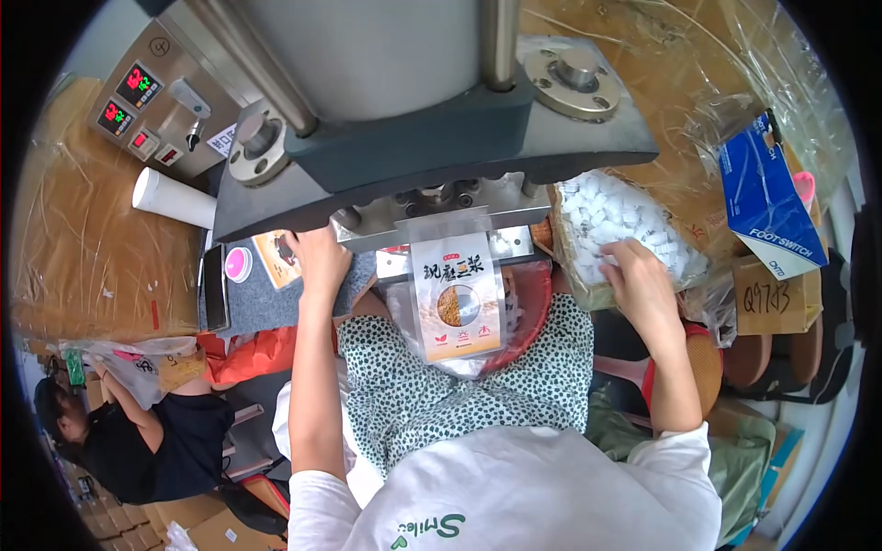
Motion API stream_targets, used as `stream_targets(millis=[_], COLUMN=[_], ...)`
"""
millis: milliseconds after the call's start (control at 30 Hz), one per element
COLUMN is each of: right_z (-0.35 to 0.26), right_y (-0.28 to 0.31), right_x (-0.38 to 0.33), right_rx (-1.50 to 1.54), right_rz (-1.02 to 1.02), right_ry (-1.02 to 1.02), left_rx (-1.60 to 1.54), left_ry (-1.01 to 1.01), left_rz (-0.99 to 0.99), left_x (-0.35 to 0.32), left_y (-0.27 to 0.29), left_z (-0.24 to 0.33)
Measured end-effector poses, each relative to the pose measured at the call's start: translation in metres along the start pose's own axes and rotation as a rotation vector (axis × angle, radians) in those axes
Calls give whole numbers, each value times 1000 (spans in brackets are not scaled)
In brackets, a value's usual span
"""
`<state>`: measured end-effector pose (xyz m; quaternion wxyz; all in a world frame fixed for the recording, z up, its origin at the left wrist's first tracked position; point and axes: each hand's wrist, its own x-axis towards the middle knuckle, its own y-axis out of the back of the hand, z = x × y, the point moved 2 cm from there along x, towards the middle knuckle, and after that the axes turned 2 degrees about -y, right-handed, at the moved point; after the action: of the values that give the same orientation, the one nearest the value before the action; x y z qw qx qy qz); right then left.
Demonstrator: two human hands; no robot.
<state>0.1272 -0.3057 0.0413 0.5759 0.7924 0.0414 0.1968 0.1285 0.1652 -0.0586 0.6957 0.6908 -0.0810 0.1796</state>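
- Left hand point(317, 255) is resting flat, holding nothing, just left of the printed pouch point(457, 298) under the sealing press point(432, 138).
- Right hand point(638, 275) is reaching, fingers curled, into the box of white sachets point(616, 220) right of the press; its hold cannot be told.
- Fingers beside the press could get pinched.

Bright even daylight, soft shadows, glare on plastic wrap, strong fisheye bending, black rim corners.

Free room and obstacles at the press. The heavy grey press head point(432, 138) overhangs the work surface, leaving only a low gap beneath. The left hand point(317, 257) fills the gap's left end; a hanging printed pouch point(457, 298) blocks its middle. Rightward, a box of white pieces point(625, 230) crowds the right hand point(638, 275).
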Motion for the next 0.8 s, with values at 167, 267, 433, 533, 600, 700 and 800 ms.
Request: stream_targets(millis=[167,267,433,533,600,700,800], right_z=[-6,-5,9,1,1,-9,-41], right_y=[-14,-11,-5,-9,-10,4,7], right_x=[15,18,19,22,19,21,19], right_rx=[190,204,84,44,65,116,909], right_rz=[-90,-99,-250,-206,-137,-44,-272], right_ry=[-31,-3,-81,-8,-11,-14,-134], left_rx=[-71,-114,36,4,-83,-225,-417], left_ry=[-19,-48,63,10,5,140,151], left_rz=[162,184,-48,-35,53,-51,85], left_x=[-22,-35,-107,-127,-131,-129,-135], left_y=[6,8,27,38,48,86,106], left_z=[20,12,44,47,45,48,75])
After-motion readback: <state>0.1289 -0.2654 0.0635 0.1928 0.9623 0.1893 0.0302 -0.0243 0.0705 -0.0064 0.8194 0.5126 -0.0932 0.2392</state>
